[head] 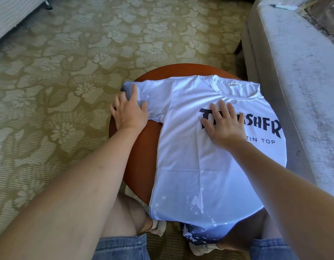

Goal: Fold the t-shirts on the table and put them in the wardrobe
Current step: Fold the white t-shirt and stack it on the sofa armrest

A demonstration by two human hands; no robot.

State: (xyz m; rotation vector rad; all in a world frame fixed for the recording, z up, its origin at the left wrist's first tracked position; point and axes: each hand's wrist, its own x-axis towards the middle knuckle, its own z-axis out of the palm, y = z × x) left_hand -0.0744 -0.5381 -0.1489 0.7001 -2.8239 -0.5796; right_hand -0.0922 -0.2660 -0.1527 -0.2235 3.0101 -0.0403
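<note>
A white t-shirt (190, 147) with black lettering and a blue splattered hem lies face up, spread over a small round brown table (141, 147). Its right side and hem hang over the table's edge. My left hand (129, 109) lies flat on the shirt's left sleeve with straight fingers. My right hand (223, 122) presses flat on the chest print, fingers spread. No wardrobe is in view.
A grey sofa (297, 72) stands close on the right with a pen (282, 6) on it. Patterned beige carpet (68, 72) covers the floor around the table. My knees in denim shorts are under the table's near edge. Pale furniture sits at the top left corner.
</note>
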